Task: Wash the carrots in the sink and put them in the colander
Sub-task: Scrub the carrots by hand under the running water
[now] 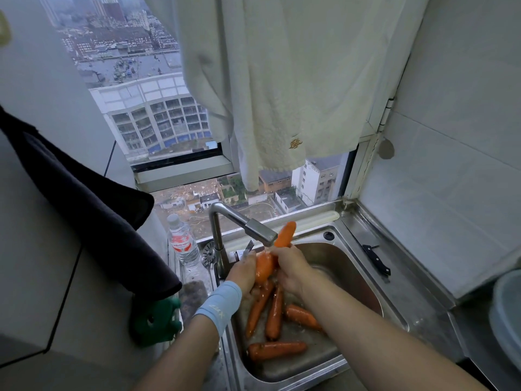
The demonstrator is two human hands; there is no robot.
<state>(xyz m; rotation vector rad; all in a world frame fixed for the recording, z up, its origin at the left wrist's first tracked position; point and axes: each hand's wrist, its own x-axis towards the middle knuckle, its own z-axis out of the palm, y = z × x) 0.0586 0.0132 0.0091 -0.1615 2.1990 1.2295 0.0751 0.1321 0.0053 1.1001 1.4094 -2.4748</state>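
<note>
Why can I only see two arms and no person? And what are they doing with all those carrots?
The camera sits on the person's head and looks down, so you see what they see: only their own arms. There is no machine here, just two bare hands. The left hand, with a blue wristband, and the right hand both hold one carrot under the tap to wash it. More carrots lie below in the metal sink. A knife rests on the ledge to the right, a water bottle stands to the left, and a towel hangs over the window.
</note>
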